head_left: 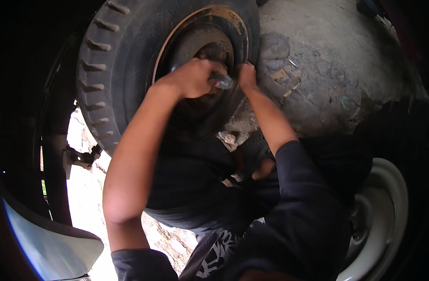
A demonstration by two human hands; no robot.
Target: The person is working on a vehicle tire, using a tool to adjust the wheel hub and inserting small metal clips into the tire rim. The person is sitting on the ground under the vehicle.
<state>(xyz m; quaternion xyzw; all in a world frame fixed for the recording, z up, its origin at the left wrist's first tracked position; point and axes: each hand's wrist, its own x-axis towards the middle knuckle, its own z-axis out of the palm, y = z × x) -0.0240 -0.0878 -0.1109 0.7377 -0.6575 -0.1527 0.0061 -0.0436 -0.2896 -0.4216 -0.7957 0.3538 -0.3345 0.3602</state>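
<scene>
A large black truck wheel stands before me, with a chunky-treaded tyre (118, 61) and a rusty rim (235, 21). My left hand (195, 77) reaches across the hub (195, 44), its fingers wrapped round a grey tool with a blunt, rounded end (225, 81). The rest of that tool is hidden, so its kind is unclear. At the right side of the tyre is my right hand (246, 76), closed with the fingers curled. What it grips, if anything, is out of sight behind the knuckles.
Grey, dusty floor (313, 51) with paper scraps and bits of debris stretches off to the right. A white wheel rim (380, 215) lies at the lower right. Dark vehicle parts (83, 157) and a curved pale panel (50, 248) are on the left. My legs are folded below the wheel.
</scene>
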